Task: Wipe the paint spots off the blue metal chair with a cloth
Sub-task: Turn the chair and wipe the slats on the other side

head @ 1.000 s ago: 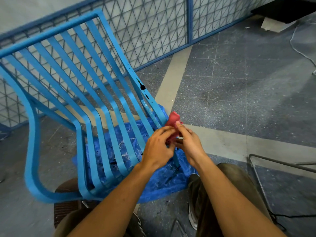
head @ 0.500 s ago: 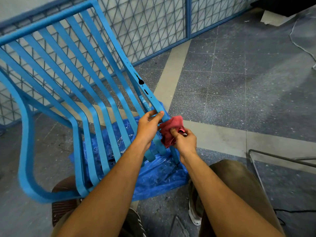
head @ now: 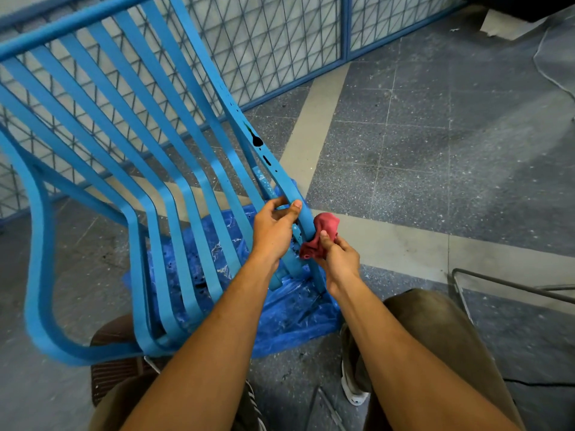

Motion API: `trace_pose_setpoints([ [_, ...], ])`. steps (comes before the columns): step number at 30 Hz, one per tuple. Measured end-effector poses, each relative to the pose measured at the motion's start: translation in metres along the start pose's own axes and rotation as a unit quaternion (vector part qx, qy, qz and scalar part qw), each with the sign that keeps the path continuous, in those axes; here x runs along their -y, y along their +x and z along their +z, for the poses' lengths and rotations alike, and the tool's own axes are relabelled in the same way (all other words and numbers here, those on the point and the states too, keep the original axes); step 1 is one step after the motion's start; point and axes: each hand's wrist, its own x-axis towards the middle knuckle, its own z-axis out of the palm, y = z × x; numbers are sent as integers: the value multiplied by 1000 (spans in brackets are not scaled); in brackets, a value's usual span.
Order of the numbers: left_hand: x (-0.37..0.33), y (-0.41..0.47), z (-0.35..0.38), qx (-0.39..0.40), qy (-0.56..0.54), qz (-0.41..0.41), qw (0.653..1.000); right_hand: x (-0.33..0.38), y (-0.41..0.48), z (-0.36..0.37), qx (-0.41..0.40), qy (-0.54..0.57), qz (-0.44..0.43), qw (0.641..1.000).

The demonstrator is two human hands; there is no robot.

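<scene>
Evidently the left grip (head: 273,231) is clamped round the side rail of the blue metal chair (head: 37,259) to steady it. The right grip (head: 339,259) is pinched tight on the bunched red cloth (head: 323,230), which touches that rail's outer edge. Dark paint spots (head: 257,141) sit higher up the rail, above both hands. A blue plastic sheet (head: 289,325) lies beneath, and a mesh fence (head: 264,42) stands behind.

Chair (head: 230,101) on tarp (head: 289,321), fence (head: 264,42) behind

A blue plastic sheet (head: 295,321) lies on the grey floor (head: 435,150), near a mesh fence (head: 280,42)
</scene>
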Motion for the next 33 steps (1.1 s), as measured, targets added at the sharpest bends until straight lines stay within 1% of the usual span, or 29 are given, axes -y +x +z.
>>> trace_pose_setpoints([
  [3, 1, -1, 0, 3, -11, 1, 1000, -26, 18, 0, -46, 9, 31, 998],
  [7, 6, 1, -2, 24, -53, -12, 998, -52, 41, 1, -80, 37, 62, 994],
  [11, 19, 8, -13, 78, -125, -46, 988, -76, 69, -2, -107, 21, 80, 991],
  [13, 29, 13, -18, 104, -131, -52, 985, -89, 80, -5, -106, 8, 91, 990],
  [17, 53, 15, -21, 153, -83, -54, 983, -100, 90, -11, -101, 12, 98, 990],
  [20, 67, 15, -19, 155, -31, -36, 987, -109, 99, -15, -129, 20, 106, 986],
  [23, 76, 19, -16, 147, 9, -24, 989, -120, 108, -19, -142, -3, 114, 983],
  [27, 79, 24, -15, 144, 26, -30, 989, -134, 123, -28, -139, -11, 124, 982],
  [33, 82, 29, -17, 145, 27, -36, 988, -163, 151, -42, -188, -29, 149, 970],
])
